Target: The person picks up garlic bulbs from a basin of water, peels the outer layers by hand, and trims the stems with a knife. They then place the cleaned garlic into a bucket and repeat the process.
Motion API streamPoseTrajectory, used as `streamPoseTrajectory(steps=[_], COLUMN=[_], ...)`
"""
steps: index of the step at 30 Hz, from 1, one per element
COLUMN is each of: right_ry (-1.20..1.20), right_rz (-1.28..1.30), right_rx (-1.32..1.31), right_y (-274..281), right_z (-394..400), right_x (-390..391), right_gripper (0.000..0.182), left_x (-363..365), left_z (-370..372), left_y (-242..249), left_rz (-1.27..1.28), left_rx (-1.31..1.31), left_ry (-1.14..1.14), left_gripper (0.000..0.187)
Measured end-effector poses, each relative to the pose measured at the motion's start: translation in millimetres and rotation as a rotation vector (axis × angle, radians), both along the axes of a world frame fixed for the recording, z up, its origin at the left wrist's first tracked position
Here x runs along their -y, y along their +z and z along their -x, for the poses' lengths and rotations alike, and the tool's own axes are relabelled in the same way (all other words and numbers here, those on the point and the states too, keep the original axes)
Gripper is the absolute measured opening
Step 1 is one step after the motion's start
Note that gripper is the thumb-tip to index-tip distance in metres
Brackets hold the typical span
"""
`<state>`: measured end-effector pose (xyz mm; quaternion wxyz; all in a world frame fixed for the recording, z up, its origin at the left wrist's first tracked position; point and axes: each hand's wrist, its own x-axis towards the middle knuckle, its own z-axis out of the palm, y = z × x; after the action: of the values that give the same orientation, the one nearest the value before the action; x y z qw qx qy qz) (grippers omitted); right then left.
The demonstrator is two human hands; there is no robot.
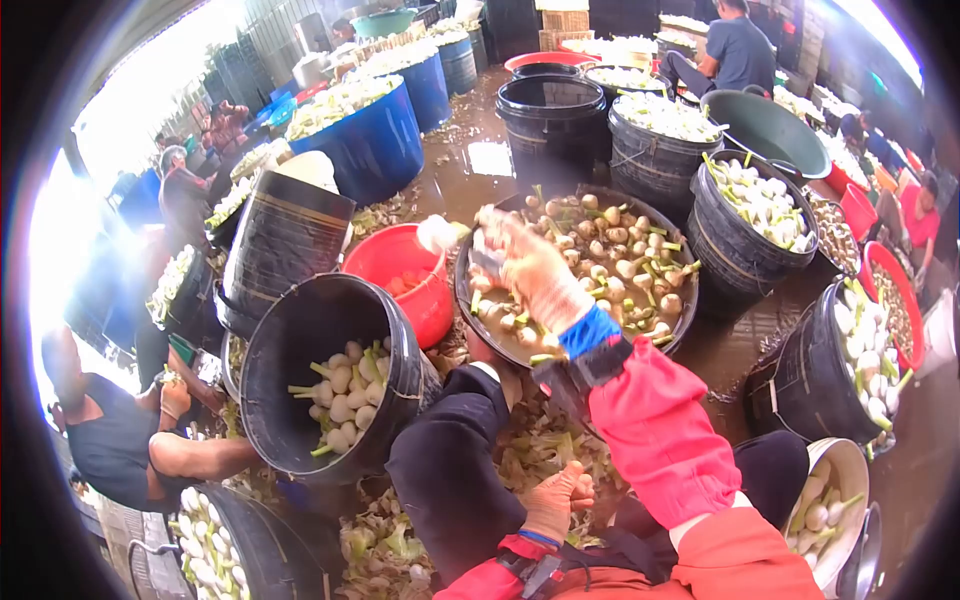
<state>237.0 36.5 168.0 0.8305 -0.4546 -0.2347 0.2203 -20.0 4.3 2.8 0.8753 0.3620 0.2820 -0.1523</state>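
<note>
My right hand [535, 265] reaches over the left part of a wide dark basin [685, 325]. Its fingers are blurred by motion, and whether anything is in them cannot be made out. In the basin, round pale bulbs with short green stems [625, 265] lie in brownish water. Near my lap, my left hand [553, 503] is closed, fingers curled in and thumb up; what it holds, if anything, is hidden. Loose peelings [540, 440] cover the ground between my knees.
A red bucket [425, 305] stands left of the basin, beside a tilted black bucket [262, 415] with trimmed bulbs inside. More black buckets of bulbs [755, 205] stand to the right. Blue drums [365, 140] line the back left. Several people sit working nearby, one in a dark shirt [740, 50].
</note>
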Motion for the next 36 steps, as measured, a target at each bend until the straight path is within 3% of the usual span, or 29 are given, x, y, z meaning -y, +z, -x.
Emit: streamPoseTrajectory(steps=[1, 3, 4, 5, 6, 7, 8, 9, 11, 15, 17, 18, 21, 23, 24, 25, 26, 27, 29, 31, 32, 34, 35, 36], right_ry=[0.0, -0.173, -0.32, -0.179, -0.234, -0.264, -0.161, -0.084, -0.07, -0.069, 0.111, 0.079, 0.11, 0.007, -0.057, -0.117, -0.163, -0.104, 0.128, 0.197, 0.31, 0.609, 0.766, 0.685], right_rz=[-0.017, 0.04, 0.341, 0.566, 0.708, 0.815, 1.092, 1.114, 1.387, 1.482, 1.697, 1.643, 1.587, 1.595, 1.18, 0.738, 0.955, 0.788, 0.735, 1.003, 1.031, 1.274, 1.407, 1.365], right_rx=[-0.069, 0.209, 0.282, 0.157, 0.046, 0.199, 0.3, 0.26, 0.471, 0.451, 0.334, 0.345, 0.47, 0.524, 0.14, -0.208, -0.214, -0.37, -0.274, 0.007, 0.005, 0.614, 0.581, 0.565], right_y=[2.0, -20.6, -62.9, -73.6, -97.5, -146.3, -146.3, -157.3, -184.1, -228.5, -234.0, -255.2, -249.0, -245.3, -252.8, -222.3, -189.0, -184.7, -176.4, -139.4, -138.9, -132.0, -126.6, -129.1], right_z=[-9.1, -29.0, -48.4, -46.0, -38.0, -43.3, -31.6, -24.4, -22.3, -38.1, -42.8, -49.3, -54.8, -54.2, -57.2, -48.9, -39.1, -43.7, -29.1, 0.5, 18.5, 55.0, 70.3, 68.2], right_x=[11.6, 22.1, 34.4, 57.8, 71.1, 86.0, 95.2, 100.7, 100.9, 82.6, 77.4, 81.6, 106.3, 125.9, 137.1, 138.1, 144.8, 145.8, 174.9, 169.0, 169.7, 165.1, 158.8, 155.8], right_gripper=[0.052, 0.041, 0.029, 0.028, 0.028, 0.024, 0.026, 0.026, 0.036, 0.049, 0.055, 0.046, 0.039, 0.035, 0.037, 0.041, 0.045, 0.045, 0.039, 0.035, 0.036, 0.048, 0.049, 0.046], left_x=[2.0, 5.2, 6.4, 8.5, 13.6, 17.6, 21.0, 23.2, 22.9, 19.6, 18.9, 18.9, 21.2, 22.2, 22.4, 22.9, 23.7, 23.7, 19.7, 16.0, 15.2, 15.3, 15.1, 14.7], left_z=[1.0, -0.1, -1.7, -3.4, -4.9, -6.9, -8.9, -11.5, -13.5, -17.6, -19.5, -19.9, -22.6, -20.6, -19.5, -18.9, -18.1, -15.8, -11.2, -4.0, -1.3, -0.8, -2.0, -2.4], left_y=[-0.7, -1.4, -0.9, -1.0, -2.1, 0.3, 4.0, 4.7, -10.1, -18.5, -18.6, -13.9, -7.1, -4.7, -5.3, -4.4, -1.5, -1.4, 1.8, -3.1, -4.4, 0.0, 0.8, -1.3], left_rz=[0.0, 0.013, -0.058, -0.129, -0.14, -0.132, -0.172, -0.215, -0.208, -0.219, -0.215, -0.234, -0.261, -0.271, -0.262, -0.253, -0.242, -0.275, -0.267, -0.264, -0.257, -0.258, -0.262, -0.263], left_rx=[0.01, 0.013, 0.051, 0.091, 0.066, 0.058, 0.075, 0.09, 0.072, -0.044, -0.056, -0.06, -0.059, -0.052, -0.035, -0.016, -0.012, 0.003, 0.0, 0.014, 0.017, 0.03, 0.032, 0.046], left_ry=[-0.015, -0.027, -0.121, -0.214, -0.219, -0.22, -0.198, -0.176, -0.215, -0.27, -0.294, -0.309, -0.326, -0.334, -0.302, -0.269, -0.236, -0.228, -0.267, -0.286, -0.303, -0.299, -0.287, -0.305], left_gripper=[0.029, 0.031, 0.03, 0.029, 0.039, 0.039, 0.043, 0.048, 0.053, 0.047, 0.045, 0.043, 0.04, 0.039, 0.038, 0.037, 0.036, 0.032, 0.028, 0.026, 0.025, 0.026, 0.027, 0.027])
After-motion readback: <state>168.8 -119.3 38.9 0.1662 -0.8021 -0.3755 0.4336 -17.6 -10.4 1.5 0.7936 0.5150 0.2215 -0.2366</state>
